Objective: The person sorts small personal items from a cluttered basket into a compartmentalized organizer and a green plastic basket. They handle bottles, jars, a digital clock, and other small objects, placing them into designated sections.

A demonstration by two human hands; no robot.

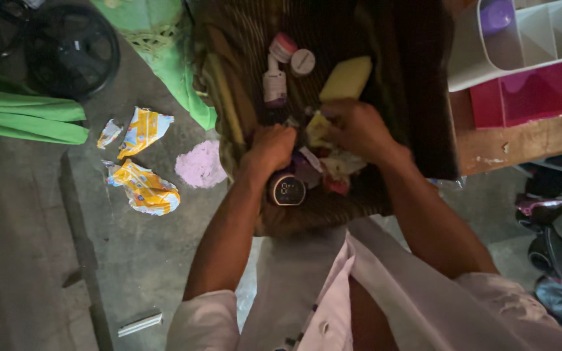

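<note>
A dark striped cloth (242,58) lies spread below me with small items heaped on it. My left hand (271,146) is curled into a fist on the heap, just above a small round device with a lit digital face (287,190); what it grips is hidden. My right hand (359,127) pinches a small yellow packet (317,129) at the top of the heap. Crumpled wrappers (333,170) lie under both hands. Beyond them are a white bottle with a pink cap (274,81), a round white lid (302,62) and a yellow sponge-like block (347,78).
On the grey floor at left lie torn yellow wrappers (144,188), a pink powder patch (200,164), green cloth (27,120) and a black fan (73,49). A white divided organiser (521,45) and a pink box (528,97) sit on a wooden table (521,143). Shoes (554,221) lie at right.
</note>
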